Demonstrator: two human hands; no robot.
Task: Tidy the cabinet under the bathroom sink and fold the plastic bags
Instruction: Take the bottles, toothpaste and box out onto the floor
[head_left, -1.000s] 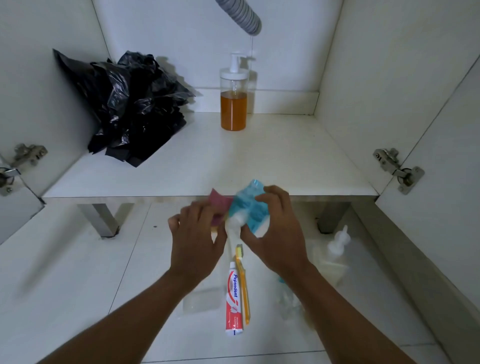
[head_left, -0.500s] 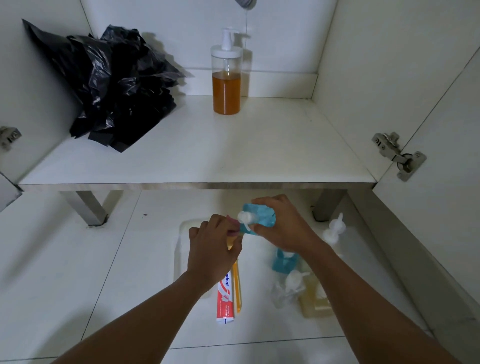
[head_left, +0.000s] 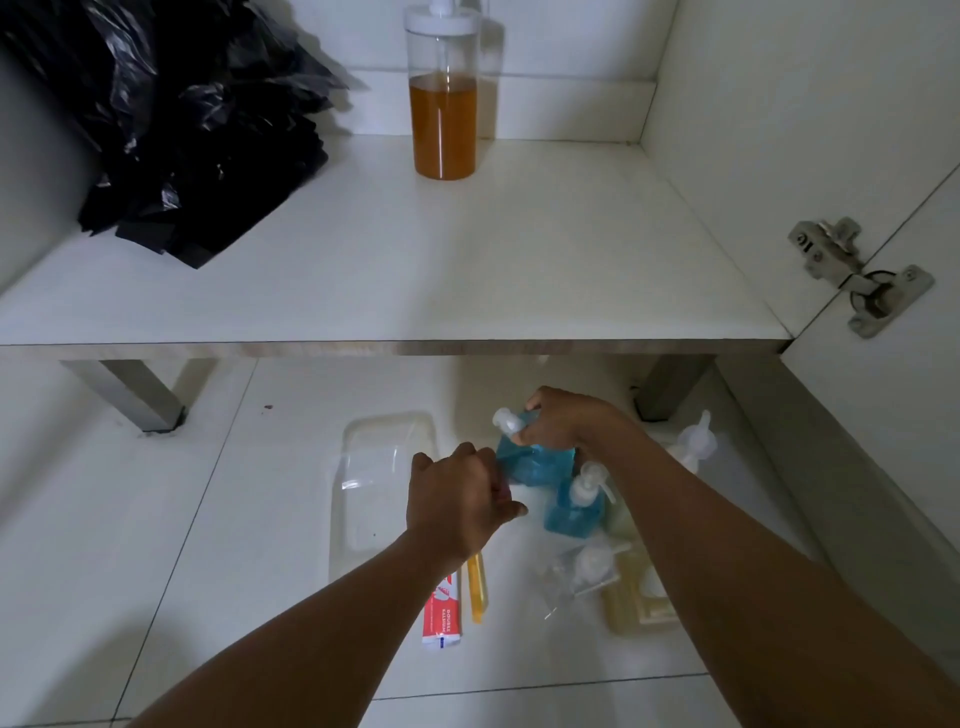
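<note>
Crumpled black plastic bags (head_left: 197, 130) are heaped at the back left of the white cabinet shelf (head_left: 467, 270). Below the shelf's front edge, over the tiled floor, my right hand (head_left: 566, 421) grips a blue pump bottle (head_left: 535, 465) by its top, tilted to the left. My left hand (head_left: 457, 499) is closed just left of that bottle, pinching a small pink item (head_left: 502, 491) that is mostly hidden by the fingers.
A tall dispenser of amber liquid (head_left: 444, 124) stands at the shelf's back. On the floor lie a clear tray (head_left: 382, 483), toothpaste (head_left: 441, 613), a yellow toothbrush (head_left: 478, 584), a second blue pump bottle (head_left: 576, 509) and several pale pump bottles (head_left: 636, 597). A door hinge (head_left: 857, 275) juts out at right.
Both hands have dropped from the shelf's front edge toward the floor, carrying the blue bottle and the pink item. The view has tilted down and moved closer.
</note>
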